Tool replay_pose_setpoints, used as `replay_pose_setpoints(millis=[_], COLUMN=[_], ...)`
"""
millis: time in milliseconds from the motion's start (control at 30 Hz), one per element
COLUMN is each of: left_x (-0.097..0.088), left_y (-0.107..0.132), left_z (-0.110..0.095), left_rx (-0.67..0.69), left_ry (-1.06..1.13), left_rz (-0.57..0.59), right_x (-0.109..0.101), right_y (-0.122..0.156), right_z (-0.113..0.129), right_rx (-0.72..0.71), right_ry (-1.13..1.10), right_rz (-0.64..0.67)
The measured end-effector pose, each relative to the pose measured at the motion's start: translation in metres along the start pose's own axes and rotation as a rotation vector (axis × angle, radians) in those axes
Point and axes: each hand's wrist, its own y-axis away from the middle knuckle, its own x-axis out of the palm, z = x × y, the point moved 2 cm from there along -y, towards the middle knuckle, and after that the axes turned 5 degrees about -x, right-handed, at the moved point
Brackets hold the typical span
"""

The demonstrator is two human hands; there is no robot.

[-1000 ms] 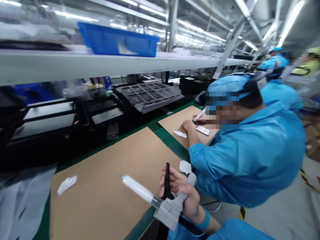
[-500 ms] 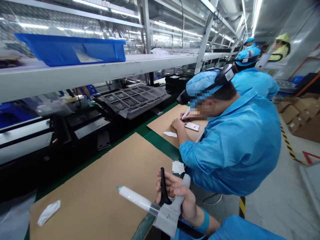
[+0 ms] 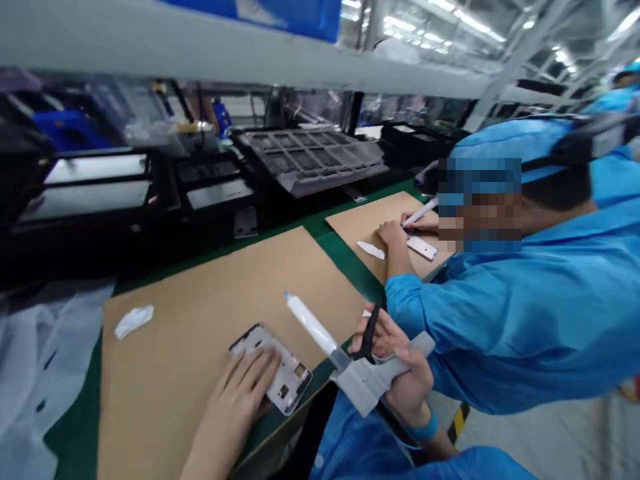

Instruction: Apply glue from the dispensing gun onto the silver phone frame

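My left hand (image 3: 246, 381) lies over a silvery phone housing (image 3: 289, 375) at the near edge of the cardboard sheet (image 3: 200, 320). Its fingers stretch across the top face and its thumb is hidden. Small cut-outs show at the housing's lower right end. In my right hand (image 3: 407, 380) is a grey hand-squeezed glue gun (image 3: 367, 383) with a black trigger, fingers loosely around trigger and handle. A white syringe (image 3: 313, 325) with a blue tip extends from the gun, pointing up and left, above the cardboard and beyond the housing.
A crumpled white wipe (image 3: 134, 321) lies on the cardboard's left. A co-worker (image 3: 510, 313) in blue sits close on the right, working at another cardboard sheet (image 3: 360, 217). Black trays (image 3: 95, 193) and a slatted panel (image 3: 320, 157) stand behind, beneath a white shelf (image 3: 250, 60).
My left hand has come into view with the phone housing at the cardboard's near edge. The view has tilted down and turned left. The glue gun remains in my right hand.
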Motion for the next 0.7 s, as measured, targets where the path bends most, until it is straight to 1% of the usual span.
replay_pose_setpoints(millis=[33, 67, 133, 167, 200, 233, 267, 333, 367, 400, 500, 567, 600, 633, 700], left_x=[0.005, 0.003, -0.012, -0.022, -0.031, -0.037, -0.040, -0.036, -0.031, -0.025, -0.010, -0.006, -0.005, -0.005, -0.006], left_y=[0.001, 0.003, 0.005, 0.006, 0.005, 0.004, 0.002, 0.000, -0.001, -0.002, -0.004, -0.004, -0.004, -0.004, -0.003], left_z=[-0.006, -0.011, -0.021, -0.024, -0.026, -0.026, -0.026, -0.026, -0.026, -0.027, -0.030, -0.029, -0.029, -0.028, -0.028], left_rx=[-0.038, -0.072, -0.091, -0.108, -0.138, -0.205, -0.302, -0.491, -0.553, -0.586, -0.581, -0.575, -0.576, -0.577, -0.582], left_ry=[0.047, 0.096, 0.225, 0.292, 0.351, 0.390, 0.407, 0.383, 0.357, 0.331, 0.302, 0.321, 0.334, 0.346, 0.363], left_rz=[0.053, 0.107, 0.201, 0.223, 0.216, 0.186, 0.136, 0.036, 0.001, -0.018, -0.030, -0.039, -0.045, -0.052, -0.060], right_x=[-0.004, -0.008, -0.015, -0.019, -0.023, -0.027, -0.031, -0.036, -0.036, -0.035, -0.022, -0.018, -0.021, -0.028, -0.055], right_y=[0.003, 0.008, 0.016, 0.019, 0.020, 0.021, 0.022, 0.023, 0.024, 0.025, 0.026, 0.023, 0.022, 0.022, 0.028], right_z=[0.002, 0.005, 0.011, 0.013, 0.014, 0.014, 0.013, 0.010, 0.010, 0.010, 0.013, 0.016, 0.017, 0.018, 0.018], right_rx=[0.014, 0.029, 0.070, 0.105, 0.150, 0.204, 0.253, 0.327, 0.354, 0.376, 0.442, 0.444, 0.459, 0.489, 0.582], right_ry=[0.039, 0.073, 0.114, 0.118, 0.112, 0.103, 0.094, 0.074, 0.061, 0.049, 0.051, 0.081, 0.094, 0.109, 0.185], right_rz=[-0.017, -0.034, -0.062, -0.065, -0.065, -0.059, -0.049, -0.033, -0.032, -0.033, 0.016, 0.045, 0.047, 0.027, -0.104])
